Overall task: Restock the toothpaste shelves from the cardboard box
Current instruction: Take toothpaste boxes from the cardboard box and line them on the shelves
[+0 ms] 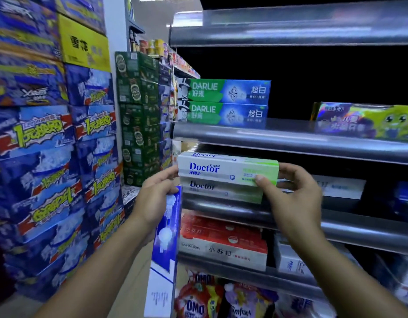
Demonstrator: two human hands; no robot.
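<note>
A white and green Doctor toothpaste box (pixel 221 169) sits on top of another Doctor box (pixel 219 191) on the middle shelf (pixel 313 216). My right hand (pixel 292 193) pinches its right end. My left hand (pixel 157 193) touches its left end with the fingertips while gripping a long blue and white toothpaste box (pixel 166 244) that hangs downward. Two green Darlie boxes (pixel 223 103) are stacked on the shelf above. The cardboard box is not in view.
Red and white toothpaste boxes (pixel 223 242) fill the shelf below, and detergent bags (pixel 198 299) lie under them. A colourful children's toothpaste box (pixel 363 120) stands at the upper right. Stacked blue drink cartons (pixel 49 145) and green cartons (pixel 141 115) wall off the left.
</note>
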